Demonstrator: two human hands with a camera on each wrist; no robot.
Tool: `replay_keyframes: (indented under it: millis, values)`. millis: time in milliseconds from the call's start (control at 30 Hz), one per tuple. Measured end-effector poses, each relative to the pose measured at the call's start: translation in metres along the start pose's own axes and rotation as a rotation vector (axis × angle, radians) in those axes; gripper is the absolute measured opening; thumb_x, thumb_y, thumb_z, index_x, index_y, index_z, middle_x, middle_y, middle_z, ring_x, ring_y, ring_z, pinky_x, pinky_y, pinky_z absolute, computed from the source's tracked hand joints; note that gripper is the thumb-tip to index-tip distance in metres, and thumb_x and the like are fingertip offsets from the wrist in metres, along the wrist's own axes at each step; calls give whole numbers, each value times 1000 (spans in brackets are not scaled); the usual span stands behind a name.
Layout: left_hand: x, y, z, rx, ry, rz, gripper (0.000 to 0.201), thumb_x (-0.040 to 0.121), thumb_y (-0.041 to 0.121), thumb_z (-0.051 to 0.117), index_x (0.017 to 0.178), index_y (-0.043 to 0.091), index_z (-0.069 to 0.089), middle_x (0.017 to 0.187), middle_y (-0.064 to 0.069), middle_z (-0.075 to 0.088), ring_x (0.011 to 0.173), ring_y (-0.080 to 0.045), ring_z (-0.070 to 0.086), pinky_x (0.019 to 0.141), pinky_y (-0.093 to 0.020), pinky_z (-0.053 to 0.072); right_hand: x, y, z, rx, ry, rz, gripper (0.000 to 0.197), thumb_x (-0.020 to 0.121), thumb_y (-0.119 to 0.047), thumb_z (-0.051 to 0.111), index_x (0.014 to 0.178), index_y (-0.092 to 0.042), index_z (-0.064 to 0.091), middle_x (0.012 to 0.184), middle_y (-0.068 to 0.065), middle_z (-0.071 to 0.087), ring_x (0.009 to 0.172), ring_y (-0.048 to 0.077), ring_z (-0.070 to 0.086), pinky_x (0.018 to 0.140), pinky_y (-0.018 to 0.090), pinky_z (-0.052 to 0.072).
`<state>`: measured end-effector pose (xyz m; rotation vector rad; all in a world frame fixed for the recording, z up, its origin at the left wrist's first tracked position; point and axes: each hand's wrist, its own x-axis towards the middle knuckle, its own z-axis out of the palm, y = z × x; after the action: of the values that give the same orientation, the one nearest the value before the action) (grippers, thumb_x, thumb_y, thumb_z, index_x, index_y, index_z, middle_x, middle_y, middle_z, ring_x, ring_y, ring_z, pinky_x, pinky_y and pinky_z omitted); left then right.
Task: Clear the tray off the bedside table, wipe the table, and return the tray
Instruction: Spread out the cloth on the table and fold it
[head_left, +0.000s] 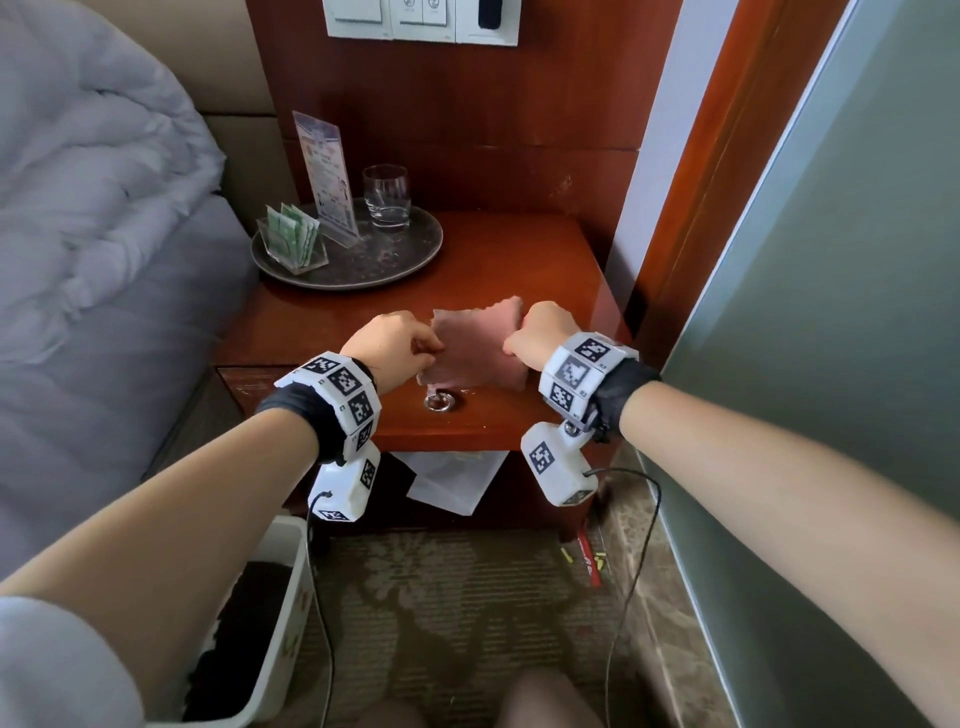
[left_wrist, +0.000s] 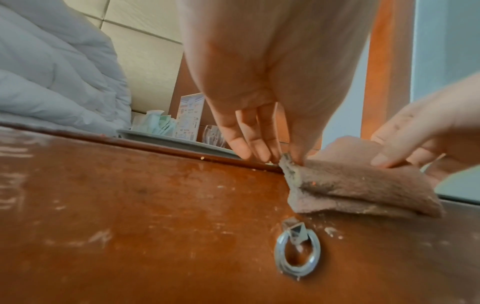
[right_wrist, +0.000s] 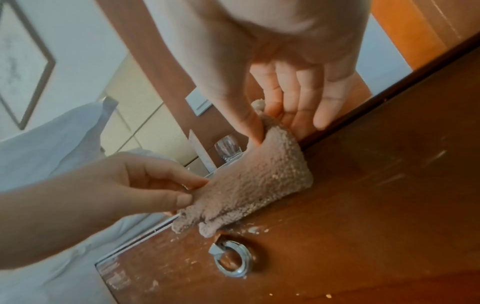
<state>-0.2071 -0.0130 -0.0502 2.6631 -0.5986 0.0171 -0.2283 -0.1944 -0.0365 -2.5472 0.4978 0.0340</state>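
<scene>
- The print on the standing card (head_left: 330, 176) was too small to read, and the right hand (head_left: 540, 332) covered the cloth's right edge in the head view
- Left hand (head_left: 392, 345) pinched the left edge of the fuzzy pink cloth (head_left: 470, 348) between thumb and fingertips; the right hand pinched the opposite edge, thumb on top and fingers beneath
- The folded cloth lay at the worktop's (head_left: 519, 254) front edge, its lower layers drooping over the scuffed drawer front toward the metal ring pull (head_left: 440, 401)
- The round, speckled grey tray (head_left: 410, 260) sat at the worktop's back left, beside the bed (head_left: 104, 291), carrying a clear glass (head_left: 387, 197), the card and a clear holder of green sachets (head_left: 291, 241)
- Bare glossy wood lay open right of the tray, up to the wall
</scene>
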Motion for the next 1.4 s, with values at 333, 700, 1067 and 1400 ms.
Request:
replay_keyframes:
  millis: [333,700,1067,1400]
  values:
    - [-29,9,-1,-23,42,-30,25,86,25,64,109,17,68,108,-5,64,93,-18,58,80,-23,42,-37,17,-27,135,-30,-217,14,82,-13,63,83,-15,48,78,1,52,85,27,55,73,34,46]
    - [-86,23,-30,-965,-240,-511,48,95,50,38,116,10,55,109,-8,62,84,-20,62,72,-33,49,-93,-40,-57,248,-69,-614,26,82,-5,64,108,-3,61,98,3,58,93,16,52,84,30,41]
    - [-162,-58,-44,-1653,46,-501,21,98,29,40,101,18,57,103,-1,60,84,-15,64,83,-36,49,-123,-116,7,509,-238,-642,21,83,-5,66,103,-9,59,82,-6,54,89,17,54,83,29,45]
    - [-219,-146,-6,-1445,154,-742,33,95,6,45,115,30,56,79,4,63,60,-9,63,59,-28,54,-103,-116,169,563,-591,-131,20,86,-7,61,79,-23,51,110,14,55,110,31,55,92,56,50]
